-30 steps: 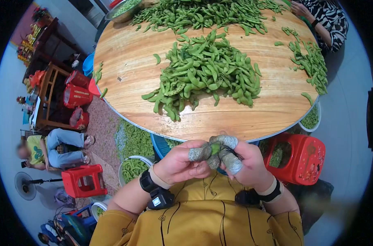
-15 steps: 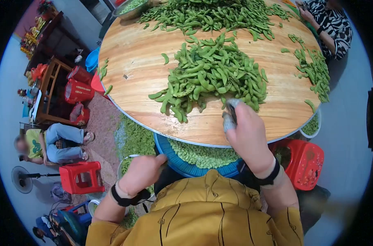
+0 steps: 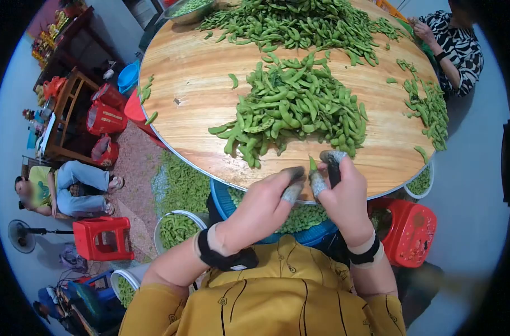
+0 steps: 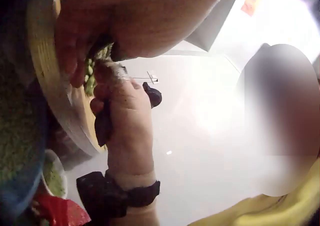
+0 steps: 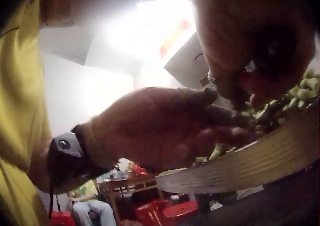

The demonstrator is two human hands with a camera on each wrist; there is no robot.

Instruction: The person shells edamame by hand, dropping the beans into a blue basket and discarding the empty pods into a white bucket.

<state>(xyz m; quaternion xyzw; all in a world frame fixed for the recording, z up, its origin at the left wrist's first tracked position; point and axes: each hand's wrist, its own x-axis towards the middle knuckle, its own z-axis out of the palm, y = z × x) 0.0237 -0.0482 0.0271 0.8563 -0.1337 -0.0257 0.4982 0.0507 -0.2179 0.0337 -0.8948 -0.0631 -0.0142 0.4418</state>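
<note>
My right hand (image 3: 344, 193), with grey wrapping on thumb and fingers, pinches a green soybean pod (image 3: 313, 163) at the near edge of the round wooden table (image 3: 199, 134). Just left of it, my left hand (image 3: 258, 207) reaches in with wrapped thumb and forefinger apart and nothing visible between them. In the right wrist view the left hand (image 5: 150, 126) has its fingers extended. A heap of pods (image 3: 300, 106) lies right beyond both hands. Below the table edge, partly hidden by my hands, a blue basket (image 3: 216, 196) contains shelled beans (image 3: 305, 215).
A larger pod heap (image 3: 288, 25) and a metal bowl (image 3: 190, 12) are at the table's far side. Another person (image 3: 451, 50) sits at far right. White buckets of pods, one with its rim (image 3: 158, 224) at left, and a red stool (image 3: 415, 232) flank me.
My right hand went from the joined hands to the heap, then came back towards me with a pod. My left hand dropped to the left, then rose beside the right.
</note>
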